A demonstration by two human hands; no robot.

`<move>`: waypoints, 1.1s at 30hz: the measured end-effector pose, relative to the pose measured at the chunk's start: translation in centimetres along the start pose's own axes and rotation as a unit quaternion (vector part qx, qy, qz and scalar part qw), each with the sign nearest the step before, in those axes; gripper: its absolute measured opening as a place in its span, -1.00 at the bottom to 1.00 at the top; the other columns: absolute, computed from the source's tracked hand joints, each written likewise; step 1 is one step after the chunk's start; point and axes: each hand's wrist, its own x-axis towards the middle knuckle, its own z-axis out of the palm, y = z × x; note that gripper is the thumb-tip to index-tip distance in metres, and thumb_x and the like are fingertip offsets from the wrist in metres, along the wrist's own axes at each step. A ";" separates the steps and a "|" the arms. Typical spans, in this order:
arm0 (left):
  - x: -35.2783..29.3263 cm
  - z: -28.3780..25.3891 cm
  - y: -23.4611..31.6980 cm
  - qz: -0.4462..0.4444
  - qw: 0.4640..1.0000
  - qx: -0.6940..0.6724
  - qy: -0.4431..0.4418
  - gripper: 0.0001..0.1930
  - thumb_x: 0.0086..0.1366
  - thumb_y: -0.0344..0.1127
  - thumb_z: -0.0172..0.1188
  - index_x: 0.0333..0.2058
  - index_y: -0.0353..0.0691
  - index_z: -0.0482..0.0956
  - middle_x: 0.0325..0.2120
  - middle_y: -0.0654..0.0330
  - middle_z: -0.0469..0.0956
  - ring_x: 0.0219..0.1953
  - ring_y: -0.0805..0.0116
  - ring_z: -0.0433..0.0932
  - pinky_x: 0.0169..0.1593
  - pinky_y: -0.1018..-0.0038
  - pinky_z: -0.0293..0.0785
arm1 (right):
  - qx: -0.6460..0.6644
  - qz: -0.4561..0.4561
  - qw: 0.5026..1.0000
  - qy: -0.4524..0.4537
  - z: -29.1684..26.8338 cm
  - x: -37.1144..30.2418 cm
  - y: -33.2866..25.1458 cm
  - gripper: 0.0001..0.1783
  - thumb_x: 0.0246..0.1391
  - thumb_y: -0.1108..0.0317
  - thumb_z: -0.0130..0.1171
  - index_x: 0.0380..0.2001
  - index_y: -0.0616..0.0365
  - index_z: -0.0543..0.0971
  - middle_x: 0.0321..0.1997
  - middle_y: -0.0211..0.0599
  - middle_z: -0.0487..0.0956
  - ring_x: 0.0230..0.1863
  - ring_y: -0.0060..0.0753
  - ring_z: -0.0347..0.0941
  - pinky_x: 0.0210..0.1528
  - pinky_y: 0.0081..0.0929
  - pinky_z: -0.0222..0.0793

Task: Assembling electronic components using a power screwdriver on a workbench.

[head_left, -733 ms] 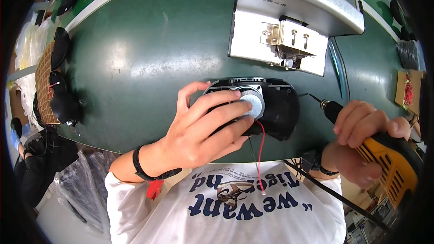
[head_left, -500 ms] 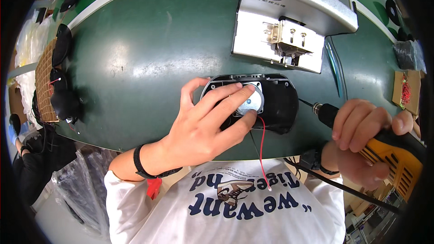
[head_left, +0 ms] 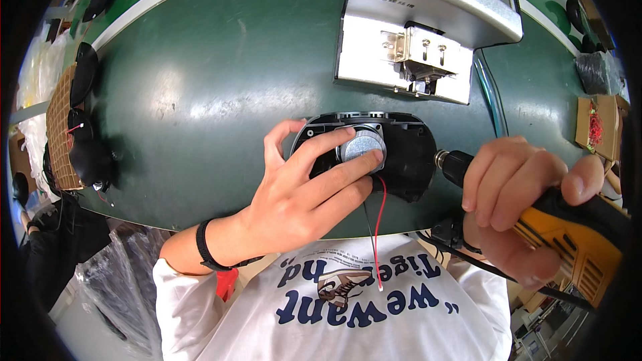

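Note:
A round silver speaker [head_left: 362, 148] with a red and a dark wire sits inside a black plastic housing [head_left: 413, 154] on the bench. My left hand [head_left: 297, 197] holds the speaker, its fingertips on the metal back and rim; the thumb side is partly hidden. In my right hand [head_left: 511, 190] is a yellow and black power drill [head_left: 592, 264], the fingers wrapped round its body. Its chuck [head_left: 441, 159] points left at the right end of the housing. The bit is hard to make out against the black plastic.
A silver screw-feeding machine [head_left: 408, 60] stands beyond the housing. At far left is a woven basket [head_left: 61, 137] with black housings beside it. A cardboard box [head_left: 595, 130] of red parts sits at far right. The drill's black cord [head_left: 498, 274] runs under my right arm.
My right hand has brought the drill left, so its chuck is now close to the housing's right end. My left fingers have shifted slightly on the speaker.

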 end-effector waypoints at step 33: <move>-0.7 -0.6 -0.4 -0.023 1.000 -0.012 -0.003 -0.61 -0.25 -0.32 0.57 -0.34 -0.24 0.71 -0.26 0.17 0.63 -0.18 0.21 0.70 0.12 0.02 0.33 | -0.043 0.018 0.999 0.022 1.0 0.4 -0.6 -0.31 0.12 -0.08 0.46 0.11 -0.05 0.32 -0.57 -0.46 0.52 -0.65 -0.55 0.47 -0.61 -0.60 0.42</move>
